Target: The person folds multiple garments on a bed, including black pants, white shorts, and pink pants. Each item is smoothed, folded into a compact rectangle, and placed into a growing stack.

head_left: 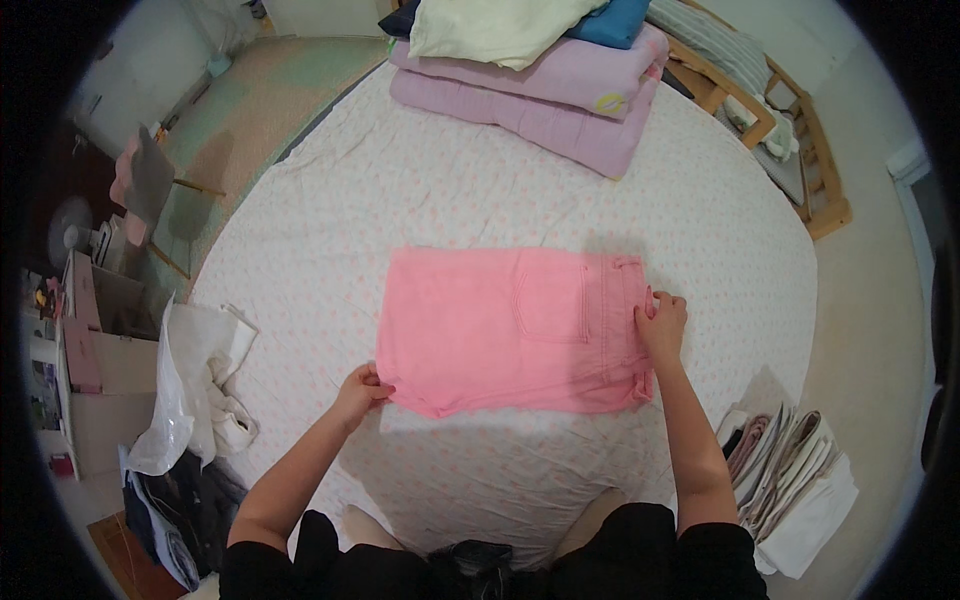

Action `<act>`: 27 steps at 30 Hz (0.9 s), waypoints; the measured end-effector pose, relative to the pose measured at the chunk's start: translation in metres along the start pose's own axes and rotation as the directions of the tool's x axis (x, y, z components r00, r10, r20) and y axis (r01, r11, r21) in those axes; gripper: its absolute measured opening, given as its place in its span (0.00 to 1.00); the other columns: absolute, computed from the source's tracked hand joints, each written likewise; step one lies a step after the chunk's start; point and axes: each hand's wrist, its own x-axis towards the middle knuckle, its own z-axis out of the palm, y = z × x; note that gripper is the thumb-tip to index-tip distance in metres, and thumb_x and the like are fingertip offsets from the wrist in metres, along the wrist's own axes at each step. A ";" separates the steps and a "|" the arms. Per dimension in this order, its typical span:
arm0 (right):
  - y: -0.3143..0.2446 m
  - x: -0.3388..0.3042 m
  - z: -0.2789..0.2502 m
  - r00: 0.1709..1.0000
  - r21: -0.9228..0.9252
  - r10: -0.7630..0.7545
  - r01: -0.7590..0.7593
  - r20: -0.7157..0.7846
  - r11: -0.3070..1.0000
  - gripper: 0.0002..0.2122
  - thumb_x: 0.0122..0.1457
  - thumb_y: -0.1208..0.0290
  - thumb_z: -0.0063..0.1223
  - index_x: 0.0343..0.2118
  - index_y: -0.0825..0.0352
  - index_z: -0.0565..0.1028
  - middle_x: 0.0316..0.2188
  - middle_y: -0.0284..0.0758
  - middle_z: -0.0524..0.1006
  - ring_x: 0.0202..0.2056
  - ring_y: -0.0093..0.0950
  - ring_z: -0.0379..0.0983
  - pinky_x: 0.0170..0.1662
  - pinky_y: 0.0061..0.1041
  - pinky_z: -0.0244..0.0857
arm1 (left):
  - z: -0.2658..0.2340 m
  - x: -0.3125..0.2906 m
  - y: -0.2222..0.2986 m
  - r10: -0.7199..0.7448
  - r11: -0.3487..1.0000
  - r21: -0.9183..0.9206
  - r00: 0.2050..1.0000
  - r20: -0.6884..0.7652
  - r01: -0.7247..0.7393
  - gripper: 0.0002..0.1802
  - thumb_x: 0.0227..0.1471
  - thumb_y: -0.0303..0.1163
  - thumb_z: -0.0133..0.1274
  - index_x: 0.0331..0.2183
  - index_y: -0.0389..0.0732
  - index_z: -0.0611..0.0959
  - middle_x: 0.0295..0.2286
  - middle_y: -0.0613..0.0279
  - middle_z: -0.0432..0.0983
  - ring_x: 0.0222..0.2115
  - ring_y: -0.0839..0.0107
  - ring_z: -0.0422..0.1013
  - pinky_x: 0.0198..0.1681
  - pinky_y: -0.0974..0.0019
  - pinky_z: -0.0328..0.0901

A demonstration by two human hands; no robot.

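Black short sleeves (262,568) sit nearest, both bare forearms (300,468) angling forward. My left hand (360,396) pinches the near-left corner of folded pink denim bottoms (450,325), flat mid-bed; my right hand (664,324), fingers curled, grips their right-hand waist end. Leftward are a chair (147,180), whitish plastic (178,365) and dark clothes (205,505); lilac quilts (530,112) block the far side; folded clothes (790,480) stand near right. Some fingertips hide in cloth; I can't tell shorts from trousers.

Black short sleeves (715,560); bare forearms (697,455), bare fingers (676,302).
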 end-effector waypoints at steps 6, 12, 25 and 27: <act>-0.023 -0.009 -0.023 0.950 -0.038 0.232 -0.229 0.209 0.973 0.26 0.50 0.57 0.60 0.45 0.70 0.68 0.44 0.51 0.72 0.44 0.49 0.71 0.43 0.43 0.68 | 0.037 -0.008 0.032 0.616 0.684 0.604 0.768 -0.175 -0.410 0.36 0.34 0.17 0.49 0.52 0.33 0.68 0.47 0.48 0.67 0.48 0.57 0.66 0.52 0.59 0.62; -0.014 -0.019 -0.032 0.939 -0.156 0.195 -0.156 0.282 0.975 0.38 0.42 0.54 0.67 0.52 0.69 0.60 0.44 0.53 0.73 0.45 0.50 0.71 0.45 0.42 0.68 | 0.102 -0.025 0.054 0.816 0.041 0.736 0.447 0.366 -0.676 0.40 0.38 0.21 0.50 0.57 0.37 0.64 0.59 0.46 0.54 0.58 0.47 0.54 0.60 0.47 0.50; -0.174 -0.051 -0.108 0.884 0.891 -0.321 -0.195 0.341 0.410 0.34 0.52 0.81 0.53 0.61 0.64 0.51 0.42 0.41 0.74 0.40 0.27 0.73 0.41 0.28 0.69 | 0.230 -0.021 0.062 0.728 0.420 0.517 0.617 0.298 -0.746 0.40 0.47 0.33 0.59 0.59 0.37 0.61 0.57 0.45 0.57 0.57 0.56 0.58 0.57 0.50 0.56; -0.216 -0.064 -0.099 0.852 0.968 -0.470 -0.153 0.231 0.198 0.34 0.55 0.81 0.52 0.63 0.63 0.49 0.43 0.39 0.73 0.40 0.26 0.73 0.42 0.26 0.69 | 0.224 -0.022 0.076 0.623 0.731 0.296 0.779 0.078 -0.614 0.24 0.52 0.33 0.55 0.50 0.35 0.72 0.43 0.51 0.71 0.42 0.64 0.70 0.43 0.59 0.65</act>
